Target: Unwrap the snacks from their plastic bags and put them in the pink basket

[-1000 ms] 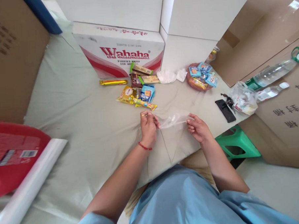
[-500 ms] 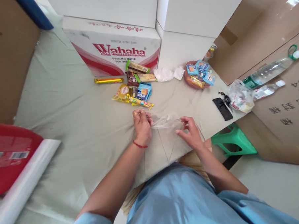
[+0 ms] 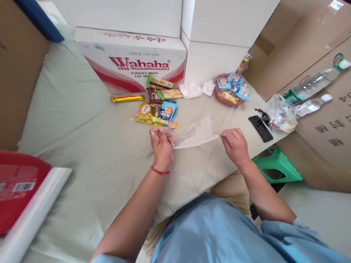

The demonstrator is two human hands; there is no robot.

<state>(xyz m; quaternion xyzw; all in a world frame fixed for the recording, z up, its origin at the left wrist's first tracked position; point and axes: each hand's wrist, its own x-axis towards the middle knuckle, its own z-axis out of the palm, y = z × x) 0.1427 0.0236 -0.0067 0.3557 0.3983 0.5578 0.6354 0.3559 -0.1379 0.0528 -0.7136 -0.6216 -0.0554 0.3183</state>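
Note:
A clear plastic bag (image 3: 196, 135) is stretched sideways between my two hands, just above the cloth-covered table. My left hand (image 3: 162, 144) is closed on one end of it, a red string bracelet on the wrist. The fingers of my right hand (image 3: 234, 144) pinch the opposite end. Just beyond my left hand lie a yellow stick-shaped snack packet (image 3: 164, 122), a yellow snack bag (image 3: 143, 112) and blue biscuit packets (image 3: 169, 110). Behind these are a brown cocoa packet (image 3: 154, 96) and green-ended wafer packs (image 3: 170, 94).
A Wahaha water carton (image 3: 132, 63) stands at the back. Toward the right are a brown basket (image 3: 223, 99) of snacks, white crumpled plastic (image 3: 190, 90), a phone (image 3: 260, 128) and bottles (image 3: 315, 84). A red container (image 3: 17, 185) and white roll (image 3: 36, 219) sit at left.
My right hand has moved right and closed on the bag's end. The bag, bunched up before, is now drawn out wide. My left hand has shifted slightly left.

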